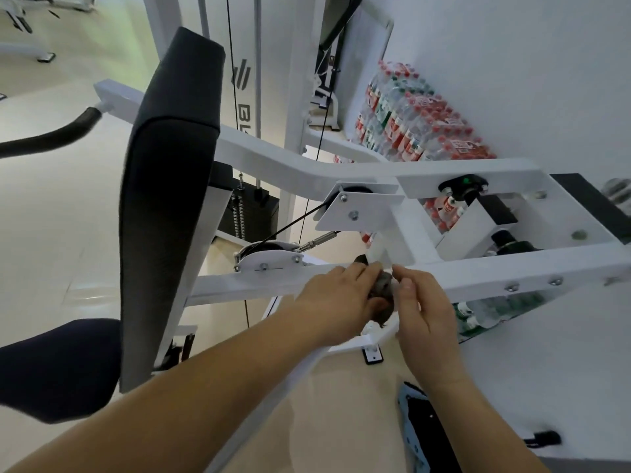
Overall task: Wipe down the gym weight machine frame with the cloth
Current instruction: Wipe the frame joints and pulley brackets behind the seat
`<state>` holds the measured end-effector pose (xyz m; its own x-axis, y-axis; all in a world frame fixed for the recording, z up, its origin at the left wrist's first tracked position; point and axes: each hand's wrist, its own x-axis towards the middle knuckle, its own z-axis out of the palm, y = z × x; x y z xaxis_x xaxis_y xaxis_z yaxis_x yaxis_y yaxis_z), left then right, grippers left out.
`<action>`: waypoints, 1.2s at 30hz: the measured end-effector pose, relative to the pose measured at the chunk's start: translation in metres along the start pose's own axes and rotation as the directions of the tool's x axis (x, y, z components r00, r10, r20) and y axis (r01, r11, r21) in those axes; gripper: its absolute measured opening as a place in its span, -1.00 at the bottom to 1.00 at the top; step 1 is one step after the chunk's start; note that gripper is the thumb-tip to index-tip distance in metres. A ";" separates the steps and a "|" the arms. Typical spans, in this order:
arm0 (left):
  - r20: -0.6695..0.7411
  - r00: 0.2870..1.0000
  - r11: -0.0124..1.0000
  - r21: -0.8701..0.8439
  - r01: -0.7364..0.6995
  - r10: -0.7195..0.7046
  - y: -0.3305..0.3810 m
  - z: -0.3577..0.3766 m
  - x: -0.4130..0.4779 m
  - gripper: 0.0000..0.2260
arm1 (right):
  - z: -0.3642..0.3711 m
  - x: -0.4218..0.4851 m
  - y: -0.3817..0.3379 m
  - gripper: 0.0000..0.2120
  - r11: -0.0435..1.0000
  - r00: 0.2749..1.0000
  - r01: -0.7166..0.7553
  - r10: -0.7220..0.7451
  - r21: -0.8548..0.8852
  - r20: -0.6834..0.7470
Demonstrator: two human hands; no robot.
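Both hands meet just in front of the white frame (485, 272), at its lower bar. The left hand (338, 295) curls round the bunched grey cloth (385, 291), while the right hand (425, 310) pinches its edge with thumb and fingertips. This looks like regathering the cloth between strokes. Next, one hand should press it flat on the bar and sweep along it, clear of the cable (293, 222).

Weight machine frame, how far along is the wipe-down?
Done: nothing shows which parts are already wiped. In hand: the left hand and right hand hold the bunched grey cloth at the lower white bar. Left, probably: that bar, the pulley plate and upper beam.
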<state>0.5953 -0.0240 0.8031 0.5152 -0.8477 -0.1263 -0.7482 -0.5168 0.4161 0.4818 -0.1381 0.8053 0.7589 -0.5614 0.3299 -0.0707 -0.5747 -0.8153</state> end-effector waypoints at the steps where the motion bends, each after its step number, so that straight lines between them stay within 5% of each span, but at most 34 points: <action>1: -0.026 0.999 0.998 0.058 -0.025 0.026 -0.002 0.004 -0.006 -0.44 | -0.004 0.002 0.000 -0.68 1.000 1.000 -0.009 0.009 -0.006 0.005; 11: -0.041 0.999 0.994 0.106 0.028 -0.024 0.047 -0.006 0.050 -0.57 | -0.042 0.038 0.016 -0.69 0.998 0.994 -0.023 0.030 -0.066 0.104; 14: -0.121 0.990 0.996 -0.040 0.074 -0.078 0.019 -0.007 0.020 -0.72 | -0.032 0.055 0.018 -0.72 0.993 0.986 0.046 -0.029 -0.105 0.165; 18: -0.042 0.983 0.967 -0.190 0.170 -0.180 -0.028 -0.012 -0.012 -0.79 | 0.002 0.093 0.018 -0.70 0.963 0.954 0.162 -0.097 -0.216 0.284; 24: -0.182 0.963 0.968 -0.192 0.163 -0.199 -0.066 -0.019 0.029 -0.88 | 0.041 0.151 0.021 -0.54 0.833 0.918 0.347 -0.207 -0.432 0.337; 32: -0.154 0.972 0.976 -0.152 0.154 -0.177 -0.087 0.039 0.082 -0.75 | 0.060 0.196 0.034 -0.50 0.747 0.874 0.437 -0.221 -0.502 0.432; 36: -0.206 0.976 0.986 -0.164 0.042 -0.076 -0.091 0.079 0.122 -0.72 | 0.058 0.200 0.043 -0.50 0.811 0.880 0.417 -0.246 -0.411 0.407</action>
<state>0.6937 -0.0902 0.6789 0.6457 -0.7629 0.0308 -0.6472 -0.5255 0.5522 0.6682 -0.2407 0.8087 0.9485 -0.1102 0.2970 -0.0072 -0.9448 -0.3276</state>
